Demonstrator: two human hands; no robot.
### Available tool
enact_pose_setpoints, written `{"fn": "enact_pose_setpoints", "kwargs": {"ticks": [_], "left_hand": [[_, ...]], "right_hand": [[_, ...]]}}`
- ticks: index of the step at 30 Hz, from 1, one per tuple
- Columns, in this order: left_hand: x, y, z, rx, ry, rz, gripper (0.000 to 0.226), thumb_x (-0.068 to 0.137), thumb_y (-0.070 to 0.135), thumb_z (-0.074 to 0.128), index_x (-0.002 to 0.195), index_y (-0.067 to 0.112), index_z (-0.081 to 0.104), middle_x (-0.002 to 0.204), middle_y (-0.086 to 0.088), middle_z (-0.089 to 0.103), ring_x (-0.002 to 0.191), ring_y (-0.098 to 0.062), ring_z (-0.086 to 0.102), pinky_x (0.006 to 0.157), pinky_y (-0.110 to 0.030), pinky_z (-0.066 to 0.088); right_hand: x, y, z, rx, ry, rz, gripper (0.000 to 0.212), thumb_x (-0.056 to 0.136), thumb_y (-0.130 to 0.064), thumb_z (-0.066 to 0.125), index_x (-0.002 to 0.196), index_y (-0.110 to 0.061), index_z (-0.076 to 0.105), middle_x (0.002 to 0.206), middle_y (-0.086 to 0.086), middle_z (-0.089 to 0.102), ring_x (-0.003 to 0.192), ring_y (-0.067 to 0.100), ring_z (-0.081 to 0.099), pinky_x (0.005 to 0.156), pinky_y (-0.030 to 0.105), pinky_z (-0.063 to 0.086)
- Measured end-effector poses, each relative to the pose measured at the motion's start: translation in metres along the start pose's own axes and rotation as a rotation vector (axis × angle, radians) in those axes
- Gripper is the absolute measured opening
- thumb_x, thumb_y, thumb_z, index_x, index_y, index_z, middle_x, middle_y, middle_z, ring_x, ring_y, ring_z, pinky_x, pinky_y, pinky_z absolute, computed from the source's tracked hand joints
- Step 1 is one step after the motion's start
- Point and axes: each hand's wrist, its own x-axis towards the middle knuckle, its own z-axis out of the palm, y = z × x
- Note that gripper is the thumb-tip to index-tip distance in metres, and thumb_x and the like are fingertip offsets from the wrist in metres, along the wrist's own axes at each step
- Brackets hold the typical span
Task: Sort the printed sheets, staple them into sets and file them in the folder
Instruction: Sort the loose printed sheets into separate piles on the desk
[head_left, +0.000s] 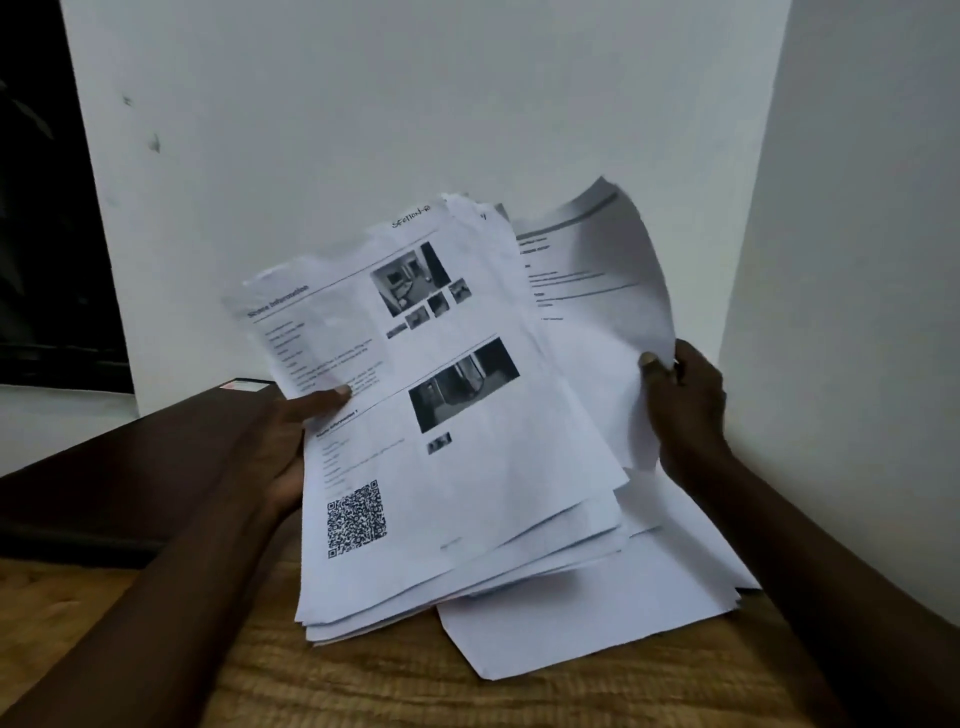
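Observation:
A loose stack of printed sheets (467, 493) is raised at an angle above the wooden table (363, 670). Its top page carries photos, text and a QR code, with handwriting at the top edge. My left hand (291, 441) grips the stack's left edge, thumb on the top page. My right hand (685, 410) pinches a single curled sheet (597, 291) lifted off to the right of the stack. More white sheets (597, 613) lie flat on the table under the stack. No stapler is in view.
A dark brown folder or case (130, 467) lies on the table at the left, behind my left forearm. White walls (415, 104) close in at the back and the right. A dark window (47, 208) is at far left.

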Motion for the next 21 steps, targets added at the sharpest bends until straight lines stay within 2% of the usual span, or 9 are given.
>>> {"fn": "enact_pose_setpoints", "kwargs": {"ticks": [3,5,8,10,12,15,16,19,21], "left_hand": [[-0.013,0.006,0.018,-0.019,0.004,0.032,0.043,0.090,0.007,0.062,0.133,0.003,0.055,0.135,-0.022,0.059,0.121,-0.038,0.060,0.104,-0.057,0.046],[-0.017,0.007,0.021,-0.092,-0.009,0.062,0.040,0.092,-0.003,0.053,0.132,0.003,0.053,0.129,-0.019,0.064,0.111,-0.034,0.066,0.093,-0.050,0.055],[-0.017,0.011,0.019,-0.209,-0.011,0.102,0.050,0.091,-0.009,0.048,0.140,0.000,0.045,0.137,-0.020,0.058,0.120,-0.038,0.061,0.091,-0.051,0.055],[-0.018,0.011,0.018,-0.229,-0.009,0.123,0.047,0.091,-0.010,0.047,0.136,0.003,0.048,0.141,-0.021,0.054,0.126,-0.040,0.056,0.092,-0.051,0.054],[-0.020,0.011,0.020,-0.227,-0.035,0.138,0.045,0.092,-0.011,0.045,0.133,0.008,0.049,0.140,-0.021,0.054,0.124,-0.039,0.057,0.091,-0.050,0.055],[-0.023,0.011,0.025,-0.161,-0.039,0.169,0.042,0.093,-0.011,0.046,0.130,0.008,0.049,0.133,-0.021,0.057,0.111,-0.034,0.065,0.087,-0.048,0.058],[-0.023,0.011,0.026,-0.129,-0.019,0.179,0.041,0.092,-0.012,0.048,0.128,0.008,0.049,0.131,-0.021,0.059,0.106,-0.033,0.067,0.084,-0.047,0.059],[-0.025,0.014,0.034,-0.013,0.035,0.225,0.046,0.088,-0.012,0.056,0.129,0.007,0.046,0.127,-0.019,0.063,0.107,-0.037,0.066,0.078,-0.043,0.061],[-0.030,0.027,0.045,0.048,0.052,0.298,0.056,0.085,-0.011,0.062,0.136,0.004,0.042,0.125,-0.018,0.065,0.107,-0.035,0.067,0.074,-0.038,0.061]], "right_hand": [[-0.018,-0.006,0.012,0.183,-0.349,0.164,0.016,0.096,-0.011,0.056,0.107,-0.011,0.067,0.087,0.006,0.068,0.074,0.021,0.061,0.067,0.028,0.048],[-0.028,-0.014,0.017,0.294,-0.593,0.241,0.023,0.097,-0.010,0.055,0.118,-0.008,0.064,0.098,0.010,0.072,0.079,0.023,0.066,0.072,0.031,0.053],[-0.040,-0.023,0.021,0.333,-0.790,0.256,0.027,0.098,-0.018,0.054,0.124,-0.017,0.062,0.114,0.009,0.071,0.096,0.026,0.069,0.085,0.040,0.054],[-0.040,-0.023,0.020,0.306,-0.855,0.253,0.027,0.098,-0.024,0.053,0.123,-0.021,0.062,0.116,0.006,0.071,0.104,0.026,0.068,0.089,0.041,0.053],[-0.040,-0.023,0.019,0.285,-0.926,0.290,0.030,0.100,-0.032,0.048,0.124,-0.021,0.062,0.118,0.003,0.071,0.107,0.021,0.067,0.089,0.034,0.054],[-0.037,-0.023,0.018,0.288,-0.984,0.428,0.056,0.089,-0.062,0.051,0.130,-0.024,0.061,0.133,0.000,0.062,0.122,0.016,0.059,0.100,0.033,0.047],[-0.037,-0.021,0.019,0.282,-0.994,0.426,0.061,0.085,-0.064,0.056,0.132,-0.025,0.060,0.135,0.001,0.060,0.124,0.017,0.057,0.102,0.035,0.046],[-0.045,-0.021,0.027,0.278,-0.888,0.210,0.025,0.092,-0.025,0.063,0.116,-0.018,0.064,0.113,0.004,0.072,0.107,0.025,0.067,0.087,0.033,0.056],[-0.047,-0.026,0.029,0.258,-0.745,0.086,0.018,0.091,-0.013,0.064,0.109,-0.016,0.066,0.107,0.008,0.073,0.101,0.028,0.068,0.090,0.042,0.055]]}}
